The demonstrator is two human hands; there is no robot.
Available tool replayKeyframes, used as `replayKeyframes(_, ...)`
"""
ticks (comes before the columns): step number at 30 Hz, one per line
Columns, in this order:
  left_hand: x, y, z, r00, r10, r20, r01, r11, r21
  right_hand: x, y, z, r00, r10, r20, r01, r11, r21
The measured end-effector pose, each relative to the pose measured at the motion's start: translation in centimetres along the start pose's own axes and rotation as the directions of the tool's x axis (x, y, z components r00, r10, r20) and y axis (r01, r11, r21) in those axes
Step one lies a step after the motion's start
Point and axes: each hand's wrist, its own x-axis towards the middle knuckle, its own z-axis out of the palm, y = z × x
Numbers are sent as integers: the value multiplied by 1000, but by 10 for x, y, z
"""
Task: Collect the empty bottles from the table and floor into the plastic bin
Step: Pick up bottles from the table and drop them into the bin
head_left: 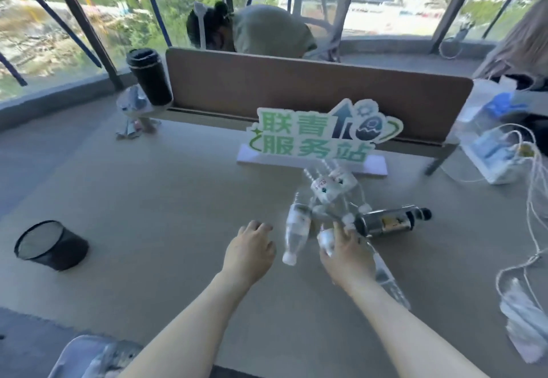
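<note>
Several empty clear plastic bottles lie in a heap on the table (pixel 178 214), just in front of a green and white sign (pixel 320 133). One clear bottle (pixel 296 230) lies between my hands, cap toward me. A dark bottle (pixel 388 220) lies on its side to the right of the heap. My right hand (pixel 345 251) is closed over a small clear bottle (pixel 326 236) at the near edge of the heap. Just left of the heap, my left hand (pixel 250 248) hovers with fingers spread, holding nothing. Another clear bottle (pixel 388 282) lies beside my right forearm.
A black mesh bin (pixel 50 245) stands at the left. A black tumbler (pixel 149 76) sits at the table's far left corner by a brown divider panel (pixel 296 87). Bags and white cables crowd the right side. A person leans behind the divider. Crumpled plastic (pixel 133 101) lies beyond the corner.
</note>
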Motion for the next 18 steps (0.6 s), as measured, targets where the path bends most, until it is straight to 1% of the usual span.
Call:
replayKeyframes(4, 8, 23, 17, 998, -23, 52, 23, 1000, 3, 11, 6, 17, 994, 5, 106, -4, 1000, -7)
replayKeyframes(7, 13, 26, 23, 996, -57, 71, 58, 998, -13, 12, 4, 22, 989, 28, 146, -27, 1000, -11)
replayKeyframes(13, 40, 32, 26, 991, -121, 51, 123, 991, -49, -4, 7, -7, 985, 148, 88, -163, 968, 192)
replayKeyframes(18, 78, 60, 51, 966, -217, 143, 230, 969, -87, -18, 23, -32, 980, 197, 30, -197, 933, 300)
